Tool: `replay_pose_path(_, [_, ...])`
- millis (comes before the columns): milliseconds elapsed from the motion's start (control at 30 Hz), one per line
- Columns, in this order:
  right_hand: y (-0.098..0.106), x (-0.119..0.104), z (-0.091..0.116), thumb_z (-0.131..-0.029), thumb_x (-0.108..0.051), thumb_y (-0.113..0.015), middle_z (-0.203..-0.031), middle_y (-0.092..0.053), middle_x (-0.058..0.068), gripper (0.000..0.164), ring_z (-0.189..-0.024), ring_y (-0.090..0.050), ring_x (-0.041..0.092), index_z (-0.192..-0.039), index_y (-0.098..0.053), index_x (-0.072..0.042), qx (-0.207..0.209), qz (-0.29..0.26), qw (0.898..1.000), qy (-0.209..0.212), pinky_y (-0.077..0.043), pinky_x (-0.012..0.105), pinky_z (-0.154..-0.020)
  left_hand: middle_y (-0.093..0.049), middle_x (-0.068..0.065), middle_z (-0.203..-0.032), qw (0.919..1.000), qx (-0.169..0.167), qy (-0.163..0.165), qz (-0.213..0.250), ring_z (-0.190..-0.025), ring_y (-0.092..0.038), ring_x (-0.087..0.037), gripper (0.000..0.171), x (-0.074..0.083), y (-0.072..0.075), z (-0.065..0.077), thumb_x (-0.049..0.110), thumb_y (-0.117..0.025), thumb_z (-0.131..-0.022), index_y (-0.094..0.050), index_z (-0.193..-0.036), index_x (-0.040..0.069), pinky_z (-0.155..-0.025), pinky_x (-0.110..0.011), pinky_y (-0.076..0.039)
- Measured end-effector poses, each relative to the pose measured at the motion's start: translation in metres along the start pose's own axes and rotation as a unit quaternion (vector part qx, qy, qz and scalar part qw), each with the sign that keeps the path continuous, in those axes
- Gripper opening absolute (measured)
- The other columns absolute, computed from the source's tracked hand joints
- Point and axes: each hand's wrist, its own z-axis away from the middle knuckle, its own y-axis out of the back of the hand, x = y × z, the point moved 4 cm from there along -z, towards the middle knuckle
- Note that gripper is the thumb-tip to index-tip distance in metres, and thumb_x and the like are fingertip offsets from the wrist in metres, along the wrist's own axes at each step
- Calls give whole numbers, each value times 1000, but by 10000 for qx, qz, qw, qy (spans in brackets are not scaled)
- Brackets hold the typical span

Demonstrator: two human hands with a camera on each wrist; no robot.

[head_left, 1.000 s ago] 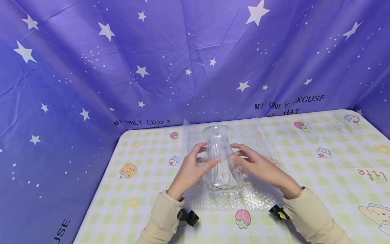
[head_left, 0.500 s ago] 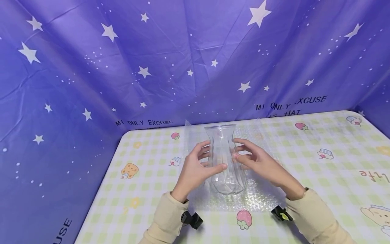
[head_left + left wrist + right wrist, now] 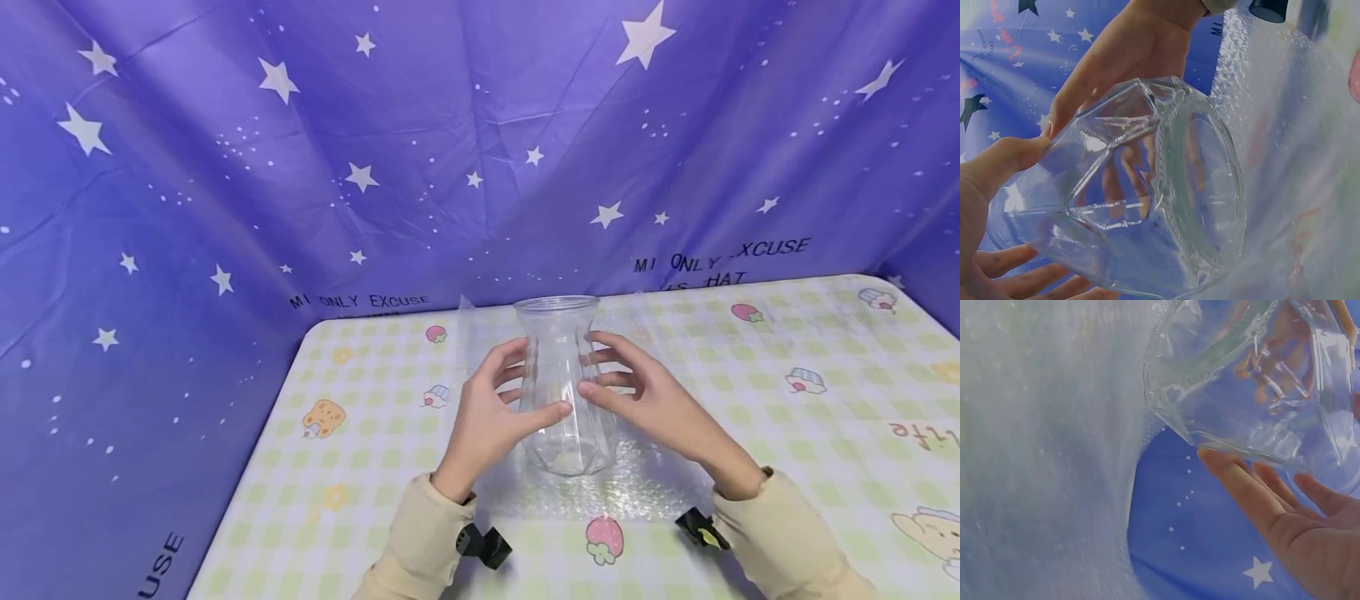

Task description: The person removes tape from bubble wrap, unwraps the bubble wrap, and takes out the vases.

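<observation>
A clear glass vase (image 3: pixel 558 442) with a flared rim and faceted lower body stands nearly upright between both hands in the head view. My left hand (image 3: pixel 487 408) holds its left side, thumb across the front and fingers around the side. On the opposite side, my right hand (image 3: pixel 656 404) grips it with bent fingers and thumb. The left wrist view shows the vase's thick round base (image 3: pixel 1194 181) close to the plastic sheet. In the right wrist view, the right hand's fingertips (image 3: pixel 1216 459) touch the glass wall.
Under the vase lies a sheet of clear bubble wrap (image 3: pixel 648 492), spread over a table with a green-checked cloth (image 3: pixel 262 517). A purple curtain with white stars (image 3: pixel 420 100) hangs right behind the table and along its left side.
The vase has turned in my hands from leaning left to nearly upright, its rim shifting right. Both hands keep hold of it and move slightly right in the view, as does the scene.
</observation>
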Motion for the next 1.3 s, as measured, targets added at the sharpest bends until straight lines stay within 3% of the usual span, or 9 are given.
replay_pose_path(267, [18, -8, 6, -98, -21, -64, -142, -49, 17, 70, -119, -60, 36, -156, -27, -14, 0, 44, 9999, 155, -55, 24, -86, -55, 3, -141, 9995, 163, -270, 48, -121, -57, -17, 82, 14, -13, -5, 23, -90, -72, -49, -144, 21, -98, -32, -52])
replay_pose_path(467, [32, -9, 9, -99, -23, -62, -150, -42, 15, 72, -124, -57, 36, -159, -22, -18, -31, 162, 9998, 108, -53, 21, -89, -56, 2, -139, 9990, 228, -349, 134, -118, -58, -15, 82, 21, -24, -10, 21, -91, -70, -51, -142, 20, -97, -29, -52])
replay_pose_path(700, [43, -11, 10, -98, -19, -64, -150, -41, 13, 72, -118, -60, 10, -158, -25, -22, 89, 150, 9996, 216, -53, 19, -89, -57, 4, -137, 9981, 328, -499, 124, -116, -59, -13, 81, 27, -34, -13, 20, -92, -69, -53, -141, 19, -96, -27, -53])
replay_pose_path(767, [46, -10, 10, -97, -17, -66, -151, -39, 14, 74, -120, -60, 13, -158, -25, -20, 121, 53, 9996, 247, -53, 19, -89, -58, 5, -136, 9977, 371, -564, 90, -116, -59, -12, 81, 27, -36, -14, 21, -92, -69, -54, -140, 18, -96, -28, -53])
replay_pose_path(933, [53, -9, 12, -95, -15, -67, -156, -34, 17, 76, -129, -50, 39, -158, -24, -16, 150, -67, 9997, 181, -53, 18, -89, -58, 6, -136, 9967, 457, -674, 49, -115, -58, -10, 82, 29, -44, -17, 21, -93, -68, -55, -140, 17, -95, -29, -53])
replay_pose_path(1000, [57, -8, 13, -95, -15, -68, -156, -33, 18, 77, -129, -50, 40, -158, -24, -14, 184, -43, 9997, 149, -53, 17, -89, -57, 7, -135, 9964, 464, -709, 62, -116, -58, -9, 83, 31, -47, -19, 20, -93, -67, -55, -140, 17, -95, -29, -53])
replay_pose_path(1200, [73, -5, 15, -93, -11, -70, -154, -35, 20, 78, -119, -56, 2, -157, -26, -11, 302, 78, 9994, 176, -54, 17, -86, -57, 11, -131, 9955, 520, -784, 93, -114, -55, -5, 84, 39, -60, -23, 18, -94, -65, -56, -140, 17, -96, -26, -52])
replay_pose_path(1300, [80, -7, 17, -92, -7, -70, -150, -44, 10, 74, -115, -57, -3, -156, -32, -15, 332, 29, 9990, 288, -56, 19, -86, -57, 12, -129, 9946, 573, -855, 92, -113, -54, -4, 83, 43, -68, -24, 18, -94, -65, -56, -139, 17, -95, -26, -51])
